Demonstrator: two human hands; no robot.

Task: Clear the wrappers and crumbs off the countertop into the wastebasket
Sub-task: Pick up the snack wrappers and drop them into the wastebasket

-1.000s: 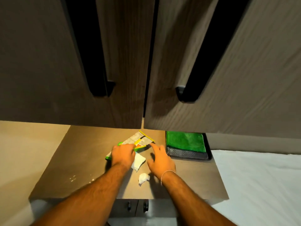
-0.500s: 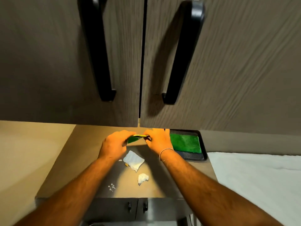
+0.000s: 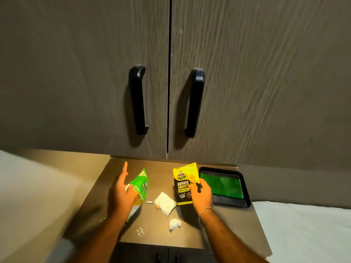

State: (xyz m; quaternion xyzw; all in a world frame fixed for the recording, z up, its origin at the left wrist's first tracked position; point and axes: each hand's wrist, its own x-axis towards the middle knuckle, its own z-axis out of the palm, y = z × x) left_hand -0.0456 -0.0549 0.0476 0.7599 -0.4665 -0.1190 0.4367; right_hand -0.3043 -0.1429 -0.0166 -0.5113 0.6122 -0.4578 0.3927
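Note:
My left hand (image 3: 121, 194) grips a green snack wrapper (image 3: 141, 188) above the brown countertop (image 3: 224, 223), index finger pointing up. My right hand (image 3: 201, 194) holds a yellow and black banana wafers wrapper (image 3: 183, 184) upright, thumb on its front. Between the hands a folded white tissue (image 3: 165, 204) lies on the counter. A smaller crumpled tissue (image 3: 174, 223) sits nearer the front edge. White crumbs (image 3: 140, 231) lie at the front left, and a small pale scrap (image 3: 149, 202) and an orange crumb (image 3: 157, 207) lie beside the folded tissue. No wastebasket is in view.
A black tray (image 3: 245, 188) holding a green cloth (image 3: 222, 184) sits at the counter's back right. Two cupboard doors with black handles (image 3: 137, 99) hang close above the counter. A white surface (image 3: 303, 234) lies to the right, drawer fronts below.
The two wrappers, held together half a second ago, are now apart, one in each hand. My hands have spread sideways and the camera has tilted so more counter shows.

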